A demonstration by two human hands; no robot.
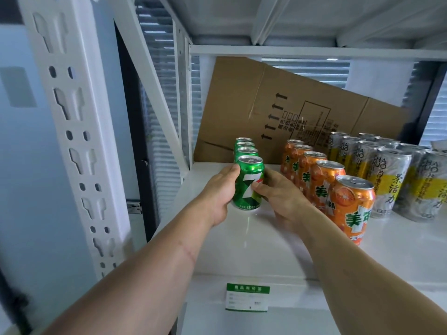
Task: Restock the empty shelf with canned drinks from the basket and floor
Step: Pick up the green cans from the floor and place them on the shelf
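A green 7UP can [249,182] stands upright on the white shelf [254,240], at the front of a row of green cans [244,147] running back. My left hand [217,197] holds its left side, thumb along the can. My right hand [278,197] grips its right side, fingers curled on the label. To the right runs a row of orange cans [338,189], then silver and yellow cans [389,175] in two rows.
A flattened cardboard box [278,110] leans against the back of the shelf. A white perforated upright [72,131] stands at the left. A green price label [248,297] sits on the shelf's front edge. Another shelf board hangs close overhead.
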